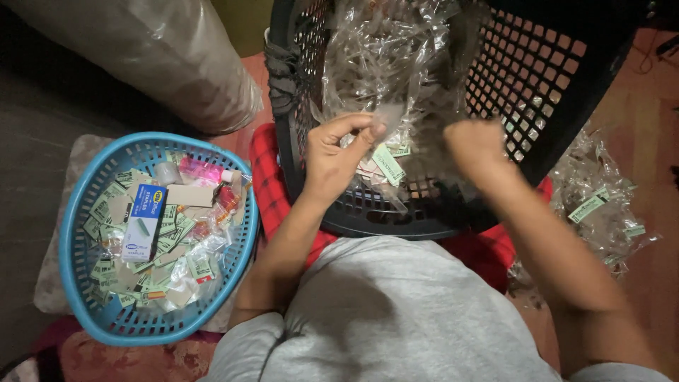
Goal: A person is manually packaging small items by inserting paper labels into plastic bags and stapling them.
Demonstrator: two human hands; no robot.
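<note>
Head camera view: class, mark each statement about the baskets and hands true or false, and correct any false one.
1. The blue basket sits by the person's left side. True.
2. The black basket is empty. False: it holds clear plastic packets.
3. The left hand pinches a thin clear packet. True.
4. The right hand rests in the blue basket. False: it is at the black basket.
5. A blue box lies in the blue basket. True.

2 hands (332,159) (475,145), 2 baskets, 1 blue (78,212) and 1 black (537,78), and 1 blue box (145,221).
</note>
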